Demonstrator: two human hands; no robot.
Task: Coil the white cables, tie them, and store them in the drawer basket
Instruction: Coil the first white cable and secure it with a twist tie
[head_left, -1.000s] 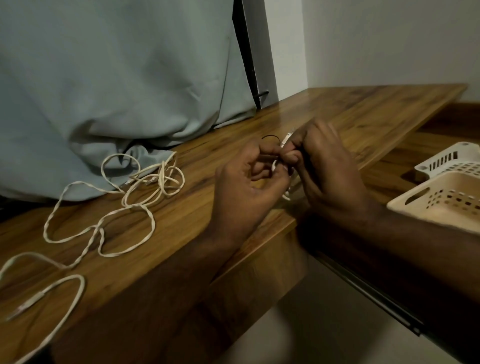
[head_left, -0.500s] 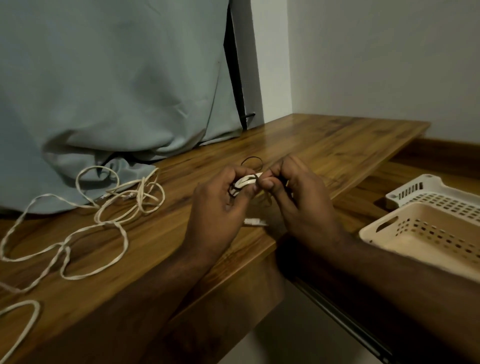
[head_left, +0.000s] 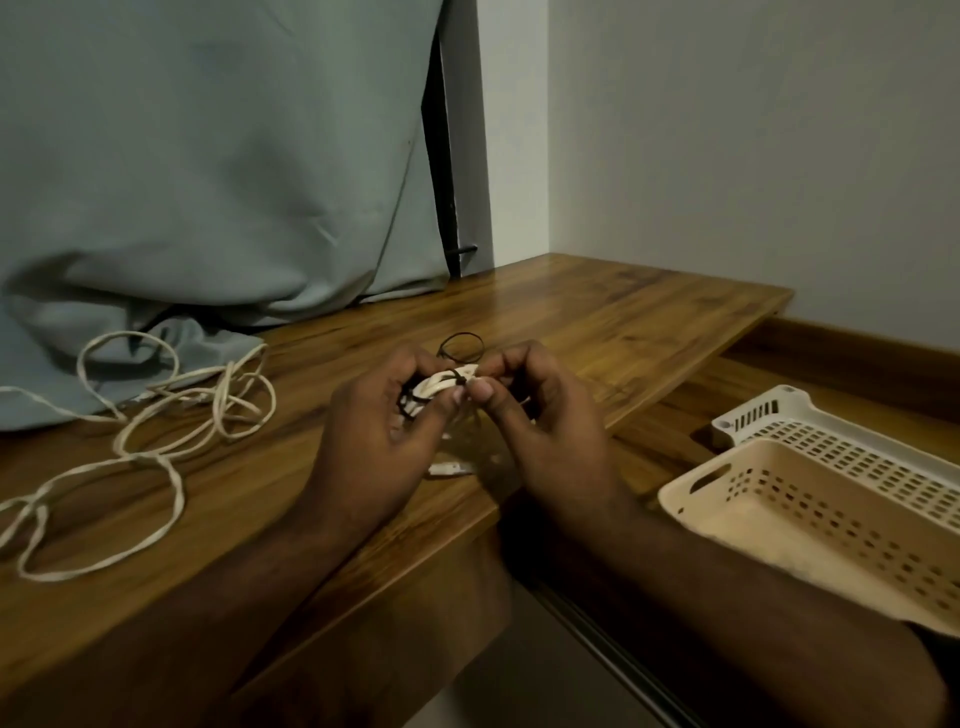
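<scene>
At the far left of the tabletop (head_left: 597, 322) a loose white cable (head_left: 156, 431) sprawls in tangled loops, not yet coiled, its far end lying against a grey-green curtain (head_left: 208, 182). Toward the middle, near the front edge, the left hand (head_left: 384, 431) curls its grip round a small coiled white cable (head_left: 441, 387), thumb on top, holding the bundle just above the wood. A thin black tie (head_left: 460, 345) is wound round that coil, its free loop standing up on the far side. The right hand (head_left: 540, 421) pinches the tie at the coil between thumb and forefinger (the knot itself is too small to make out).

The step in hand appears to be cinching the tie. To do it well, the left hand should keep the turns stacked flat while the right draws the tie snug across the coil's middle, so no loop springs free.

To the right, lower than the tabletop, the beige drawer basket (head_left: 691, 499) sits in the open drawer, a white basket (head_left: 795, 400) just beyond it.
</scene>
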